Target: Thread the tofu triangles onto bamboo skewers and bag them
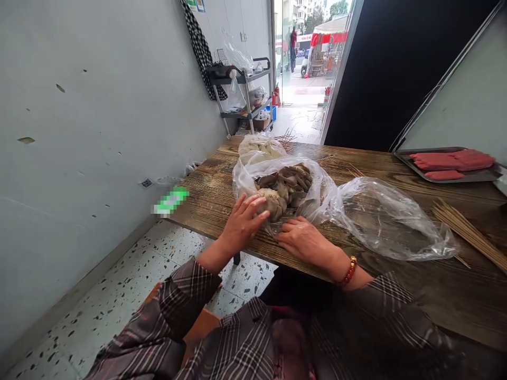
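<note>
A clear plastic bag (242,177) lies open on the wooden table in front of me, with grey-brown oyster mushrooms (291,182) inside. My left hand (244,219) rests at the bag's near left side, fingers stretched and apart against a pale mushroom clump (272,203). At the near edge of the bag, the fingers of my right hand (301,238) are curled on the plastic; their tips are partly hidden. A second length of clear plastic bag (390,216) spreads to the right, bunched where it meets the mushroom bag.
Behind stands another bag (261,145) with pale contents. Thin skewers (469,229) lie on the table (206,198) at right, near a dark tray (431,177) of red packets (455,158). A shelf cart (245,79) stands by the doorway, beside the white wall (99,132).
</note>
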The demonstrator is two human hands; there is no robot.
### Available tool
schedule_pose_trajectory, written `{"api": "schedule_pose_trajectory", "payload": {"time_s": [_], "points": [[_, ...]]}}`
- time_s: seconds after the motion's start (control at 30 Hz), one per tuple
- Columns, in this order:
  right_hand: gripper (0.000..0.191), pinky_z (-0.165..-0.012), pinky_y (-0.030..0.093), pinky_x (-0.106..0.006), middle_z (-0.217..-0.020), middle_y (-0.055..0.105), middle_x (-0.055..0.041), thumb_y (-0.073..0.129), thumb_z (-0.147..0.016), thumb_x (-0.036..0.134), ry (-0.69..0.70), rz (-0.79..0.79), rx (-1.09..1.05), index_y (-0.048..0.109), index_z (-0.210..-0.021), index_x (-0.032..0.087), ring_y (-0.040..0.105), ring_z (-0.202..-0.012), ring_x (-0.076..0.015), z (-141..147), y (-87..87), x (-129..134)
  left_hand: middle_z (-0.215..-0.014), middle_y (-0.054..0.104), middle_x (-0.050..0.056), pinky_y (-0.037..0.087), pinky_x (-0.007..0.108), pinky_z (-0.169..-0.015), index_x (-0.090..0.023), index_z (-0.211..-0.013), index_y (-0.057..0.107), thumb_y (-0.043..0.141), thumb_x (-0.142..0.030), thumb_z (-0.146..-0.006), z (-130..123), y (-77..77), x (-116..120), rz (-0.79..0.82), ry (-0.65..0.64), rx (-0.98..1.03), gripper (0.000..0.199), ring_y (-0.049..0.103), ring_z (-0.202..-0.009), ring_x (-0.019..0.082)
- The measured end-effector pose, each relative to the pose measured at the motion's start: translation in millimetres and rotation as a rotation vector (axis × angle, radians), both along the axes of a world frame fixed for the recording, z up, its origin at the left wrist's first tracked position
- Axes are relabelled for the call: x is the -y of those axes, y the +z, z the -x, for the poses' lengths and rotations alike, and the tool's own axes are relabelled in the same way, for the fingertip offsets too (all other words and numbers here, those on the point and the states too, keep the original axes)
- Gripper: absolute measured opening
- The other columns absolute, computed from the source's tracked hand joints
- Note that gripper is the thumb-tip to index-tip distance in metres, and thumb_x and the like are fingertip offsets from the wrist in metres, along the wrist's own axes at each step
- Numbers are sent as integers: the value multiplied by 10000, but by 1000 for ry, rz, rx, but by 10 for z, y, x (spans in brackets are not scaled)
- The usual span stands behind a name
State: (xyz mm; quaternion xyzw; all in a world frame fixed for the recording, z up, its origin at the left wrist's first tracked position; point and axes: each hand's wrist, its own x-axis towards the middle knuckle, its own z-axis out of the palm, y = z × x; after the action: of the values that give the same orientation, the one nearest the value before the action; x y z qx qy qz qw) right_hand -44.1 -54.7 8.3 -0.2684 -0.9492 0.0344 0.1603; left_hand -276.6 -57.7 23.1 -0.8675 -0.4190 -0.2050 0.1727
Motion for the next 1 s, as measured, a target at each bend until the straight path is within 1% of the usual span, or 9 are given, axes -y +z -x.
{"api": "schedule_pose_trajectory", "payload": {"time_s": [0.07,0.17,0.3,0.4,0.53,0.63,0.77,0.87,1.0], "points": [[191,-774,466,-347,-855,691,-56,557,-953,290,25,86,-35,731,-989,221,618,-806,-192,-24,9,-8,-1324,603,71,335,499,-1160,-234,-1005,671,493,-174,-929,20,-58,45,0,-43,-10,203,479,-1325,228],[232,-792,514,-327,-923,714,-61,503,-976,268,5,202,-228,725,-1013,213,653,-853,-184,-99,132,-89,-1133,684,59,336,466,-1162,-203,-907,656,454,-151,-935,124,-150,127,28,-56,-34,210,576,-1188,202],[264,-866,530,-334,-1045,714,-71,470,-981,266,-143,173,-456,700,-1101,221,671,-953,-191,-72,346,-331,-882,686,49,334,504,-1137,-188,-839,625,410,-156,-937,321,-292,188,122,21,-33,238,637,-923,184],[299,-941,506,-343,-1128,708,-105,465,-967,222,-231,147,-363,681,-1168,175,661,-1045,-215,132,409,-571,-846,673,49,405,488,-1065,-189,-860,623,430,-222,-946,427,-424,159,200,124,118,214,631,-851,187],[334,-971,464,-310,-1186,703,-132,441,-968,199,-391,223,-29,678,-1197,143,634,-1136,-228,484,431,-854,-1106,696,105,497,412,-930,-168,-1135,609,442,-301,-963,457,-564,88,241,248,471,274,638,-1035,234],[324,-913,468,-302,-1139,726,-126,453,-968,257,-422,255,73,715,-1133,159,651,-1100,-242,664,466,-972,-1196,678,123,477,435,-961,-146,-1252,569,450,-330,-964,445,-596,86,280,258,546,362,625,-1096,256],[322,-840,465,-295,-1070,746,-115,476,-956,318,-428,266,123,747,-1060,180,672,-1021,-246,763,513,-993,-1190,677,125,461,439,-972,-132,-1263,574,455,-352,-961,449,-597,120,322,241,594,392,618,-1102,267],[319,-796,463,-285,-1022,750,-96,552,-917,364,-452,284,120,736,-1109,188,673,-955,-231,765,547,-941,-1167,680,137,455,440,-967,-117,-1304,554,455,-353,-954,464,-609,103,356,264,640,434,617,-1096,277],[410,-752,452,-262,-982,734,-58,687,-816,363,-431,346,28,703,-1186,185,652,-856,-185,707,575,-839,-1081,697,113,463,405,-915,-118,-1478,368,448,-326,-944,485,-621,22,421,337,769,579,640,-1007,255]]}}
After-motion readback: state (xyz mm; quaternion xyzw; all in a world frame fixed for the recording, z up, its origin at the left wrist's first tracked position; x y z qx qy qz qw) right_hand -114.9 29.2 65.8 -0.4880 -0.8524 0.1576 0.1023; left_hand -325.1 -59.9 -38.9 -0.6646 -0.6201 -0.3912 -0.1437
